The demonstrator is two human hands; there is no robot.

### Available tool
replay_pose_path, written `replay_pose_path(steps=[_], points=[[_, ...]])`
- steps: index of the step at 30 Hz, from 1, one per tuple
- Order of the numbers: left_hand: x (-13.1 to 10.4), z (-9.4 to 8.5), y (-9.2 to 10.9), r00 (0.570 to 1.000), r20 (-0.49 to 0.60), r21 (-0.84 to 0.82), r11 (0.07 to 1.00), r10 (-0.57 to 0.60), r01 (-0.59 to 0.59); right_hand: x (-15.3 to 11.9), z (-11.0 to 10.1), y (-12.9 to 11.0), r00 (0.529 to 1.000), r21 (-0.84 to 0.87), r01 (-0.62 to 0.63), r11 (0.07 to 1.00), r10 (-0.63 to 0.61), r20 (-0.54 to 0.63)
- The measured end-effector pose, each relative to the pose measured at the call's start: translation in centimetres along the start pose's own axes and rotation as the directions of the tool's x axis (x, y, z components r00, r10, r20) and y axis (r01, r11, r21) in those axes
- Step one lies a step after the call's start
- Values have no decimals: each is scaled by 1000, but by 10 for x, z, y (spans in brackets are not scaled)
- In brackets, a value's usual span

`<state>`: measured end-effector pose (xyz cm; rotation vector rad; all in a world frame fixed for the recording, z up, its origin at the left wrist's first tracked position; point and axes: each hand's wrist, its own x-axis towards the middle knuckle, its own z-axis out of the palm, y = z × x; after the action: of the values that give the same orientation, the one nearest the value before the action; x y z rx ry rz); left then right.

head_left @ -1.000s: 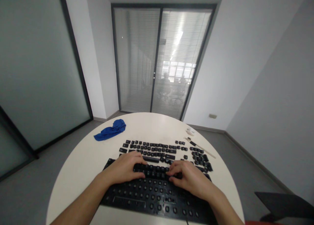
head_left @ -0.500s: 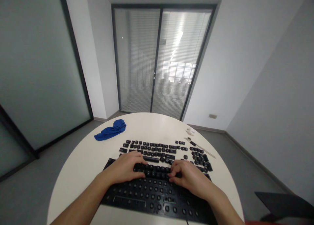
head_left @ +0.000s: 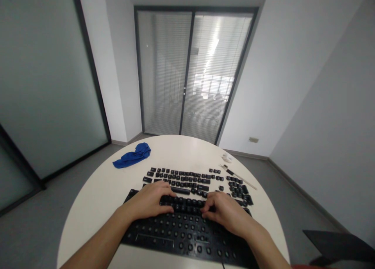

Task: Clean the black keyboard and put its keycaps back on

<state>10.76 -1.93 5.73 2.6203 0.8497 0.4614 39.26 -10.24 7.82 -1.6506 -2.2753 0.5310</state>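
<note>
A black keyboard lies on the table in front of me; keycaps sit on its far rows, while the nearer rows show bare switch stems. My left hand rests over its far left part, thumb and fingers apart, with a stretch of fitted keycaps beside the fingertips. At the right end of those rows, my right hand has its thumb and fingers pinched together against the keyboard. Whatever is between those fingertips is hidden. Rows of loose keycaps lie just beyond the keyboard.
A crumpled blue cloth lies at the table's far left. Toward the right are a thin brush, small white pieces and a cluster of loose keycaps. The round white table has a curved edge; a dark chair part stands at the right.
Almost nothing differs. My right hand stays pinched at the same spot on the keyboard and my left hand holds its place; the view has shifted very slightly.
</note>
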Motion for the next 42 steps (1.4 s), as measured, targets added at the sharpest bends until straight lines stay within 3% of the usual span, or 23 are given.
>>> replay_pose_path(steps=[42], points=[[1, 0, -1, 1000, 8, -25, 1000, -6, 6, 0, -2, -5, 1000, 47, -16, 999, 17, -10]])
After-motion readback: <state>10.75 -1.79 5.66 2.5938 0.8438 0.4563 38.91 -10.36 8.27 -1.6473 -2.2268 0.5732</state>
